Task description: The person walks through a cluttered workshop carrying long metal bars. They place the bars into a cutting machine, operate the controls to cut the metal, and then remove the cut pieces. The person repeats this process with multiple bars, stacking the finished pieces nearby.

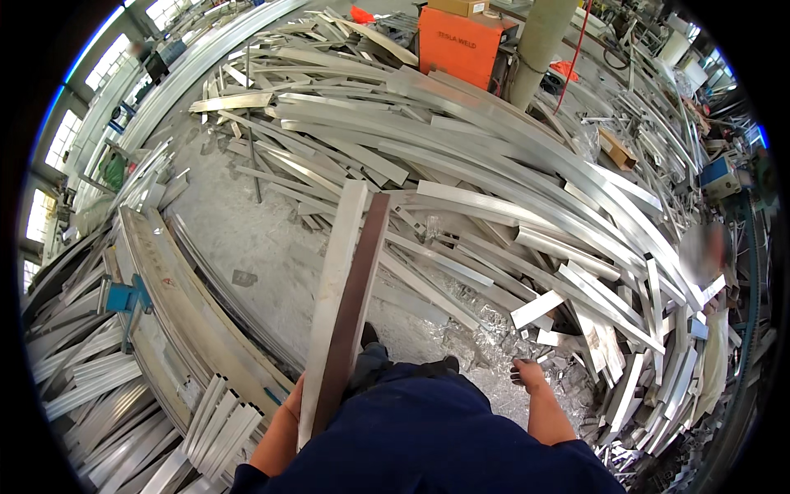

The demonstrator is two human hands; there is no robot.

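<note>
My left hand (293, 403) is closed around the lower part of a long metal profile (331, 305), held tilted up in front of my body. It shows a silver-white face and a brown face (356, 305); I cannot tell whether these are one piece or two side by side. Most of the left fingers are hidden behind it. My right hand (527, 374) hangs low at my right side, fingers loosely curled and apart, with nothing seen in them. Nearest to it are short metal offcuts (539, 309) on the floor.
Piled metal profiles (477, 156) cover the floor ahead and to the right. A long workbench (177, 300) with a blue clamp-like fixture (125, 296) runs along the left. Beyond the pile stand an orange machine (461, 45) and a round column (539, 49). A blurred figure (704, 253) appears at the far right.
</note>
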